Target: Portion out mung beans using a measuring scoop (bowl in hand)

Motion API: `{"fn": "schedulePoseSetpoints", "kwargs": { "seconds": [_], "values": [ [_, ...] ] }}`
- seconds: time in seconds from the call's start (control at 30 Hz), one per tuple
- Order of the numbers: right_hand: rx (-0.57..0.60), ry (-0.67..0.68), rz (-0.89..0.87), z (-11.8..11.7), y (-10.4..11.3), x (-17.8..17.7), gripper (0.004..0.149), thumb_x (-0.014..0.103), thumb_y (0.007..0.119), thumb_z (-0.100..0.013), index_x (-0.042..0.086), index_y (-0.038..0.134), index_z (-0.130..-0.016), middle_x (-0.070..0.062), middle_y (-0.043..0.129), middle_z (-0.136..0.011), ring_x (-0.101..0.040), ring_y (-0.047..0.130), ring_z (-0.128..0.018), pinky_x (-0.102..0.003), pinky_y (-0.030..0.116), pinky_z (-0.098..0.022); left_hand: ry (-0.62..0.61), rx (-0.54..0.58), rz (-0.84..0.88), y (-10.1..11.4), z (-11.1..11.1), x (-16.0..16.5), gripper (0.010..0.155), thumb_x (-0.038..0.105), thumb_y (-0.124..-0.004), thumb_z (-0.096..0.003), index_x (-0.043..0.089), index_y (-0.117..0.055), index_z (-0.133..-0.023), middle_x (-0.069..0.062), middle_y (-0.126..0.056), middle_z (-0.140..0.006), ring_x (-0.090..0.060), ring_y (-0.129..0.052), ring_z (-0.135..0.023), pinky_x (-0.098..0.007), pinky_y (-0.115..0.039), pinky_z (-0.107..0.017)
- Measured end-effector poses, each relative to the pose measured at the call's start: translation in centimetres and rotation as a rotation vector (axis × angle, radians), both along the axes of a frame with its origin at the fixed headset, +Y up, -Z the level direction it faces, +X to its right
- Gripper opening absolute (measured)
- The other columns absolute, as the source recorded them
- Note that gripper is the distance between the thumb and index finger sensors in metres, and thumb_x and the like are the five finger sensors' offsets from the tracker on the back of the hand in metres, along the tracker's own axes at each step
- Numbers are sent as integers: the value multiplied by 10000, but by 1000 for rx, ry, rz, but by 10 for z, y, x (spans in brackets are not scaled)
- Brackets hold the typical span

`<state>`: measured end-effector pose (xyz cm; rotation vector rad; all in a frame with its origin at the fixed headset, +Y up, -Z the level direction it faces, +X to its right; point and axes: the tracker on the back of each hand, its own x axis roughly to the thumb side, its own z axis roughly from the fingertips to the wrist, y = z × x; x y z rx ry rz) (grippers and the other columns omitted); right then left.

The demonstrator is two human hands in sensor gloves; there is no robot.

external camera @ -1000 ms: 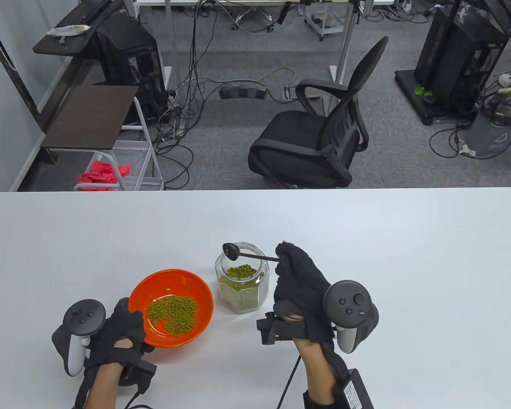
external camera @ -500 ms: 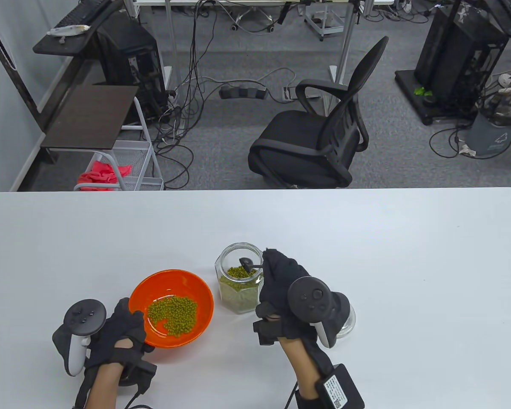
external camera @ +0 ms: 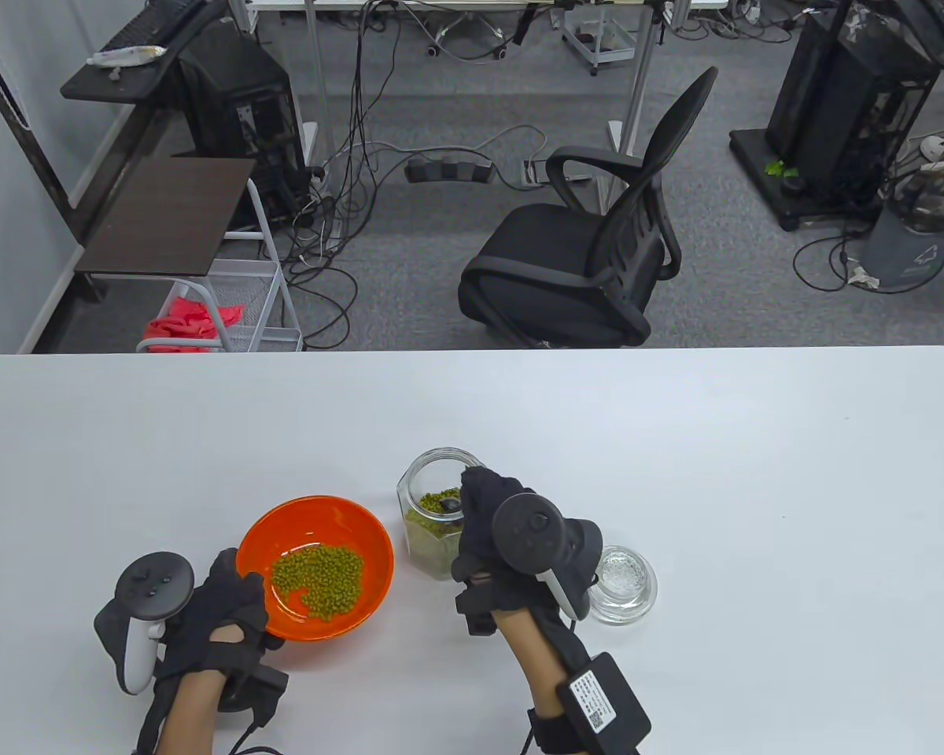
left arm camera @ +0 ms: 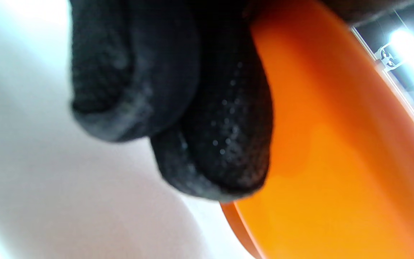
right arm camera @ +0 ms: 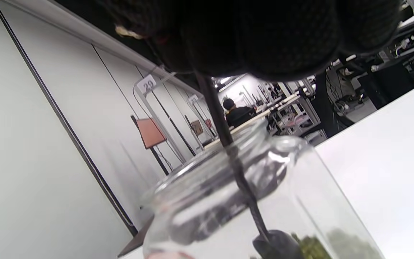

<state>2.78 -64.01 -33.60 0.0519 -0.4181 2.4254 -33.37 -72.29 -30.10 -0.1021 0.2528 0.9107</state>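
Nearest, the orange bowl [external camera: 315, 566], holding a heap of mung beans [external camera: 318, 580], is gripped at its near rim by the left hand [external camera: 220, 617], fingers curled beneath. Beyond it, the black measuring scoop [right arm camera: 277, 246] is pinched by the right hand [external camera: 492, 539] and dipped into the glass jar [external camera: 439, 519]. Beans could be spilled if the loaded scoop were knocked against the jar's mouth, or the jar tipped. The scoop's fill is hidden. The glass lid [external camera: 623, 583] lies just beside the jar.
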Motion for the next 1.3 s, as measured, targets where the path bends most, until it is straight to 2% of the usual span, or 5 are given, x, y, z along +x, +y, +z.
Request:
{"fn": "schedulePoseSetpoints", "kwargs": {
  "seconds": [0.23,0.5,0.67,1.13,1.3],
  "values": [
    [-73,-6,-165,-14,-9,6,401,277,747,-470,39,856,-773,-217,925,-518,-266,962,-277,-575,794,-356,6,8,6,1,1,-2,644,332,-684,-526,-18,-476,-1025,-133,-839,-824,-93,-1162,-177,-166,-1008,-121],
    [-150,-69,-472,-14,-26,31,402,287,742,-472,27,852,-759,-209,934,-488,-242,973,-244,-554,818,-323,-6,10,5,1,1,-1,642,332,-682,-527,-17,-476,-1025,-131,-838,-826,-91,-1162,-177,-164,-1009,-123],
    [-153,-120,-624,-9,-34,48,403,293,739,-474,28,848,-758,-200,939,-479,-226,978,-233,-541,830,-309,-3,13,4,1,0,-2,642,332,-682,-527,-17,-476,-1025,-131,-837,-826,-90,-1162,-177,-165,-1008,-122],
    [-186,-148,-883,2,-44,74,410,292,735,-485,22,829,-779,-201,946,-485,-228,990,-235,-537,834,-309,-3,8,-8,1,1,0,642,330,-683,-527,-18,-477,-1025,-134,-837,-826,-94,-1161,-177,-168,-1008,-122],
    [-181,-153,-896,3,-43,80,411,294,732,-488,26,824,-785,-198,944,-491,-228,989,-242,-536,832,-315,-4,7,-15,0,1,0,643,330,-684,-526,-19,-477,-1025,-135,-839,-824,-95,-1162,-175,-168,-1008,-121]
  ]
}}
